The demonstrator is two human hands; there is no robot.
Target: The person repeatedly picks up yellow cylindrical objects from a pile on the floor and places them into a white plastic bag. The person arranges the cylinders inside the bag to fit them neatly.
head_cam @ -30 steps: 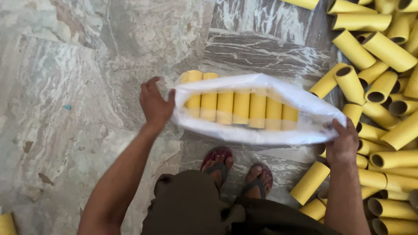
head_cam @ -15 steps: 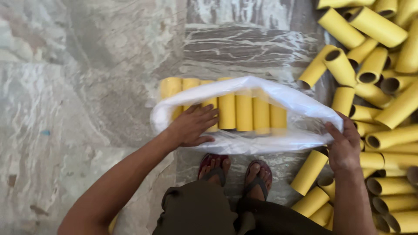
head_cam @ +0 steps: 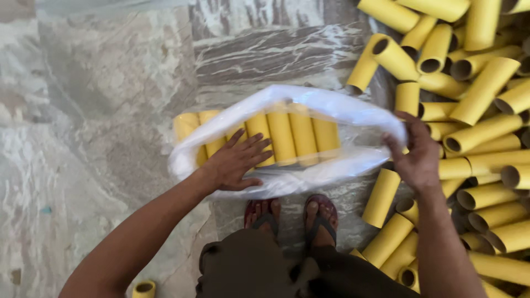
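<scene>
Partly veiled by a clear plastic bag [head_cam: 331,110], a row of yellow tubes [head_cam: 287,135] is laid on the marble floor [head_cam: 99,110]. Its tubes are pressed by the flat, spread left hand [head_cam: 234,163]; the bag's right edge is pinched by the right hand [head_cam: 417,157], fingertips hidden.

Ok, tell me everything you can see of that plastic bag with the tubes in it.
The plastic bag is thin, translucent white film, crinkled and glossy, lying on its side on the marble floor with its wide mouth held open. Inside, a neat row of yellow cardboard tubes lies side by side; two at the left show through the film. The left hand rests flat on the tubes inside the mouth; the right hand pinches the right edge. The loose tube pile lies just right.
</scene>
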